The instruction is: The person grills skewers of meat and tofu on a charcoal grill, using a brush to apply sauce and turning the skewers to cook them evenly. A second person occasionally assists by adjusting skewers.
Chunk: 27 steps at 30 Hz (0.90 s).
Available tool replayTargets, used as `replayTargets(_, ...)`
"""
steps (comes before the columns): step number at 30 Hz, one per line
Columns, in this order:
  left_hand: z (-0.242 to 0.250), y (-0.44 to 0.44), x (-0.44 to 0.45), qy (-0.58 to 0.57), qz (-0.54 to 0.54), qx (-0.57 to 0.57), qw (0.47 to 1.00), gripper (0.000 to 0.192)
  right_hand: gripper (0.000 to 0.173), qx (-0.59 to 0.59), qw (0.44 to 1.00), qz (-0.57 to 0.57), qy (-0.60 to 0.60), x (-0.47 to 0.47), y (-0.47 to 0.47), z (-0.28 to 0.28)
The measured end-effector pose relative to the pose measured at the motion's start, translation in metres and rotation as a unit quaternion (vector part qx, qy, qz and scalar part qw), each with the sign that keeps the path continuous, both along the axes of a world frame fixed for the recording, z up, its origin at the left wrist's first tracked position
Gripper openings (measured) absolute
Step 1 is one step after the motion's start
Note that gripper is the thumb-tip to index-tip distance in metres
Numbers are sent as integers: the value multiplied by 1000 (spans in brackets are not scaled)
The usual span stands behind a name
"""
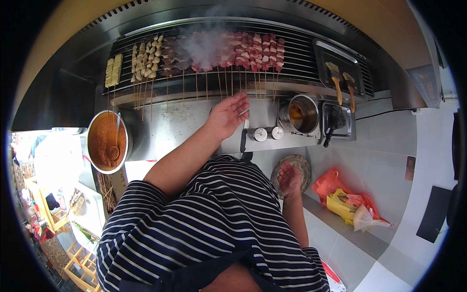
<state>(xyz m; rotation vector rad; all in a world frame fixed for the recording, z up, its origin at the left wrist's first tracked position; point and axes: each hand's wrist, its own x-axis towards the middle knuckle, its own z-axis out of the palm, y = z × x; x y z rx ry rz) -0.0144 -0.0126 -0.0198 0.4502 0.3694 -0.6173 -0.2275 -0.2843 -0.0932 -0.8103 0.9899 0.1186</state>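
Note:
My left hand (229,115), palm up with fingers loosely curled, holds nothing over the steel counter's back, just below the skewer sticks. My right hand (290,179) hangs low beside my body with bent fingers, near a round stone-patterned top; nothing shows in it. On the grill (299,58) lie raw red-and-white meat skewers (257,53), darker meat skewers (173,54), pale chunky skewers (147,58) and pale yellow block skewers (114,70). Smoke hides part of the meat. Two metal-lidded shakers (259,134) stand on the counter, beside a black-handled tool (243,140).
A bowl of red-brown seasoning (105,146) with a spoon stands left. To the right are a steel pot (304,115) with liquid, a tray holding two basting brushes (334,78), and a smaller tray with a black-handled brush (337,120). Plastic bags (341,200) lie at lower right.

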Motion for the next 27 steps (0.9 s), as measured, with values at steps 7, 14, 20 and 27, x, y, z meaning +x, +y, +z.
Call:
replayTargets(7, 3, -17, -1, -11, -35, -18, 999, 36, 41, -3, 1000, 18, 15, -1, 3, -7)
replayTargets(14, 4, -27, -3, -4, -28, -10, 1000, 38, 41, 12, 1000, 19, 17, -4, 3, -9)
replayTargets(20, 7, -38, -4, -19, -48, -44, 998, 40, 41, 19, 999, 28, 16, -11, 1, -15)
replayTargets(27, 4, -41, -7, -9, -69, -24, 997, 41, 41, -7, 998, 55, 30, -7, 10, 2)
